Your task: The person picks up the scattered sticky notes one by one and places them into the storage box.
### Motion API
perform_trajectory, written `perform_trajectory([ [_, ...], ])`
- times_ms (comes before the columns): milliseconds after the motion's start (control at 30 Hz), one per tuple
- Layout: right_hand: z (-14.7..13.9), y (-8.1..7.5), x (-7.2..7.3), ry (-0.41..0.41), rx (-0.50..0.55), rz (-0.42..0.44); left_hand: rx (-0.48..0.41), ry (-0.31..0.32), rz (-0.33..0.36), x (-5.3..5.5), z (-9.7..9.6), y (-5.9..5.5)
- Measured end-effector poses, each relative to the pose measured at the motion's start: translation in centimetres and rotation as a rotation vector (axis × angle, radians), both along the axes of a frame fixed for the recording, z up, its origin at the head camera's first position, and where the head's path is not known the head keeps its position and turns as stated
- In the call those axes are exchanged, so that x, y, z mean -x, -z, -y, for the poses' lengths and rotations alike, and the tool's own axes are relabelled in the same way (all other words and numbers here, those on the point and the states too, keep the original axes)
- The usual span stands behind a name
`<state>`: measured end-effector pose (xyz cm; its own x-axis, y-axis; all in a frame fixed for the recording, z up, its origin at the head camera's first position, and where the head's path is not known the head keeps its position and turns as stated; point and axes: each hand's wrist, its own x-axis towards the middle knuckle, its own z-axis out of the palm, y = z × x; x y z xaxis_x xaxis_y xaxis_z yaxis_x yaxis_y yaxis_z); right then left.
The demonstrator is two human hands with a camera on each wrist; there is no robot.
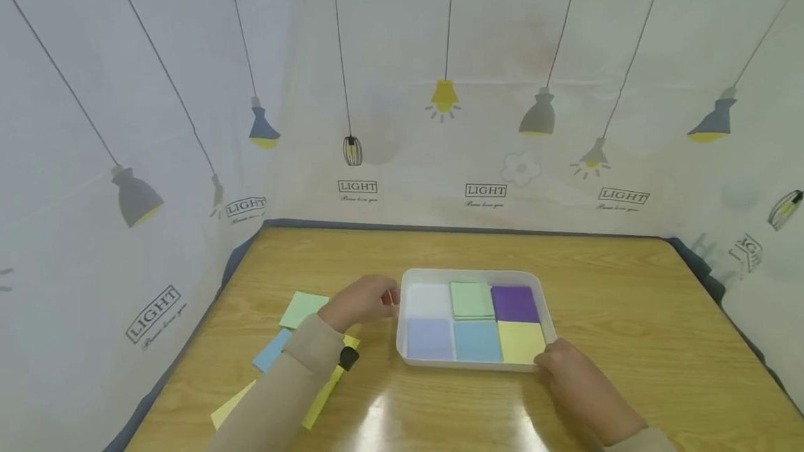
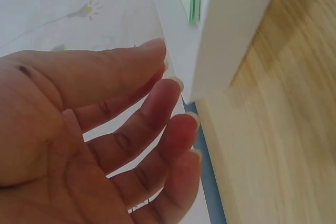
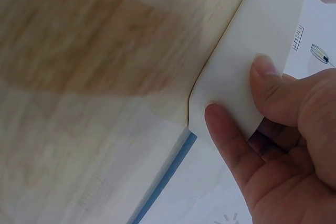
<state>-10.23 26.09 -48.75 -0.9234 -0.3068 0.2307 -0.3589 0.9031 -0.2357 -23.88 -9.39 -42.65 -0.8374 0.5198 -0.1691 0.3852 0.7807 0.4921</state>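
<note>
A white rectangular tray point(image 1: 465, 367) lies on the table, holding square pads of paper: green point(image 1: 472, 300), purple point(image 1: 515, 304), lavender point(image 1: 430, 338), blue point(image 1: 477, 340) and yellow point(image 1: 520, 340). White tray floor shows at its back left. My right hand point(image 1: 581, 386) grips the front right corner, thumb point(image 3: 265, 69) and index finger on the tray's outer wall point(image 3: 247, 40). Beside the left end is my left hand point(image 1: 364, 302), its fingers loosely bent and holding nothing. In the left wrist view, a small gap separates its fingertips from the tray wall point(image 2: 226, 35).
Left of the tray, loose paper lies on the wooden table point(image 1: 628, 298): a green square point(image 1: 301, 307), a blue piece point(image 1: 271, 350) and yellow pieces point(image 1: 232, 403), partly behind the left sleeve. A small black item point(image 1: 348, 358) shows beside that sleeve. Lamp-printed cloth point(image 1: 402, 89) surrounds the table.
</note>
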Motion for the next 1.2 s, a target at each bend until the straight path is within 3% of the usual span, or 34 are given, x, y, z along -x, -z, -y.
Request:
perform_trajectory([
  [267, -0.2, 0.2, 0.1, -0.012, 0.019, -0.019, 0.024, -0.040, 0.022, -0.8, 2.9, 0.5],
  [833, -0.1, 0.3, 0.3, -0.046, 0.020, -0.070, 0.073, -0.060, 0.096, -2.4, 5.8, 1.9],
  [1200, 0.0, 0.2, 0.2, -0.051, 0.015, -0.070, 0.144, -0.048, 0.070, -2.5, 7.3, 3.2],
])
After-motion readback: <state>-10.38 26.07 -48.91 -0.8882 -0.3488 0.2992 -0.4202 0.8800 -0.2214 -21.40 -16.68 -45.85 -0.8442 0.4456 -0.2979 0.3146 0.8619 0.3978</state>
